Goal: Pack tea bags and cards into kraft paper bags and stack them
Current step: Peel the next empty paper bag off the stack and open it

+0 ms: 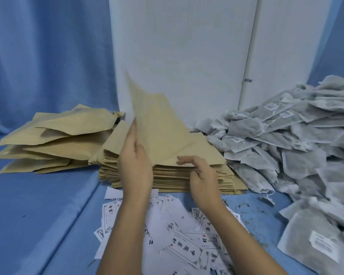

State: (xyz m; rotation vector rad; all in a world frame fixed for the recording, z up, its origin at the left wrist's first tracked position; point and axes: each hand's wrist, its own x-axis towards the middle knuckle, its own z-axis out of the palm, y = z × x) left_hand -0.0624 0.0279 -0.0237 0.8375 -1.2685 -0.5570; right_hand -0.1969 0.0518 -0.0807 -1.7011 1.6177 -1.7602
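Observation:
My left hand (134, 165) pinches the near left edge of a flat kraft paper bag (159, 126) and holds it raised and tilted, blurred, above the stack of empty kraft bags (187, 177). My right hand (202, 175) has its fingers curled at the bag's lower right edge, on top of the stack; whether it grips the raised bag is unclear. White printed cards (179, 239) lie scattered in front of the stack. A big heap of grey tea bags (286, 145) fills the right side.
A loose pile of fuller kraft bags (54, 141) lies at the left on the blue cloth (38, 205). A white wall panel (187, 56) and blue curtain stand behind. Tea crumbs dot the cloth near the heap.

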